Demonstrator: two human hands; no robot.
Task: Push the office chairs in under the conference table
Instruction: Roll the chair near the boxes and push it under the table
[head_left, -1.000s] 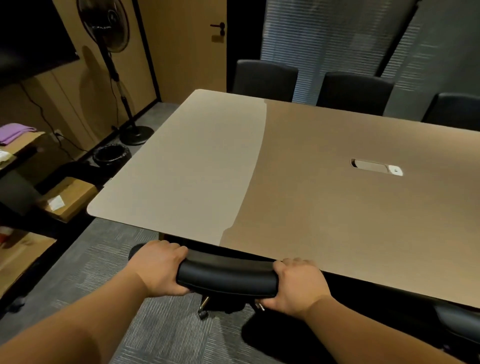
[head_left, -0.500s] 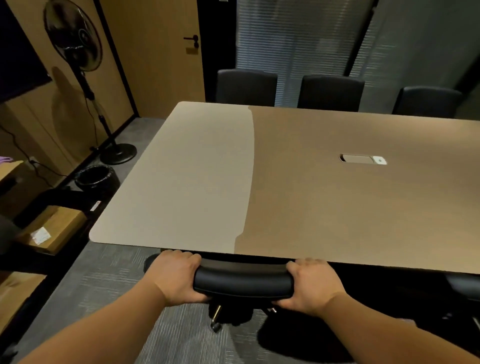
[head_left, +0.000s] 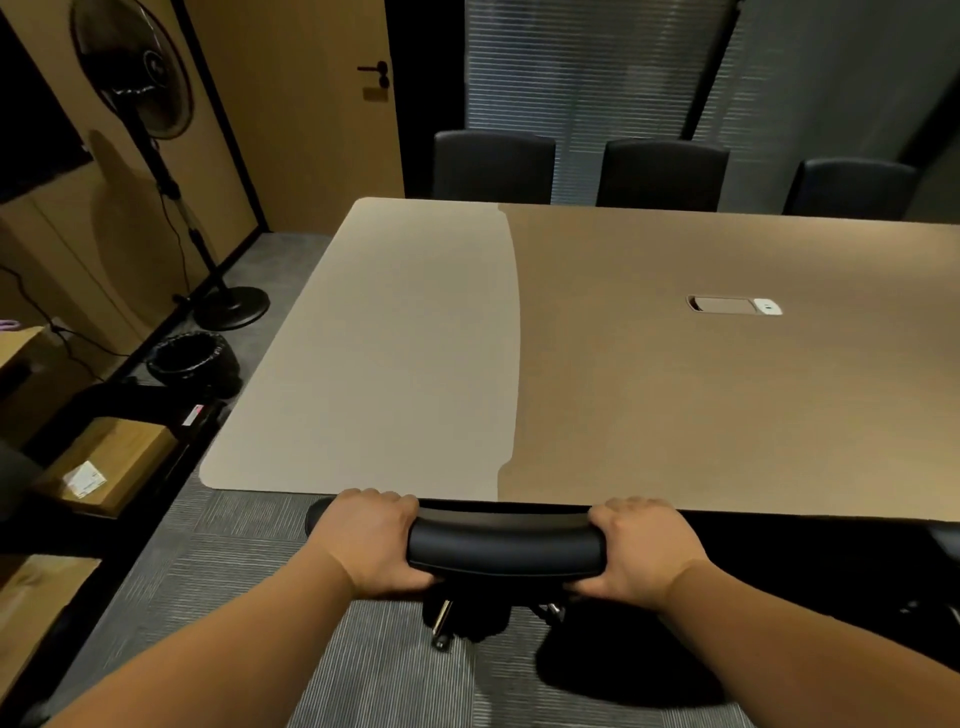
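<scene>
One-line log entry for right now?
step: pushing chair in | left hand: grips chair back | right hand: grips it | chair back at table edge

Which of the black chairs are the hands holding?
The near chair, at this side of the table. Left hand and right hand grip its backrest top; three far chairs stand untouched.

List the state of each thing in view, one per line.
Near office chair: gripped by its backrest top, backrest at the table edge.
Left hand: grips the backrest.
Right hand: grips the backrest.
Three far chairs: pushed in.
Door: closed.
Table cable hatch: closed.
Blinds: lowered.
</scene>
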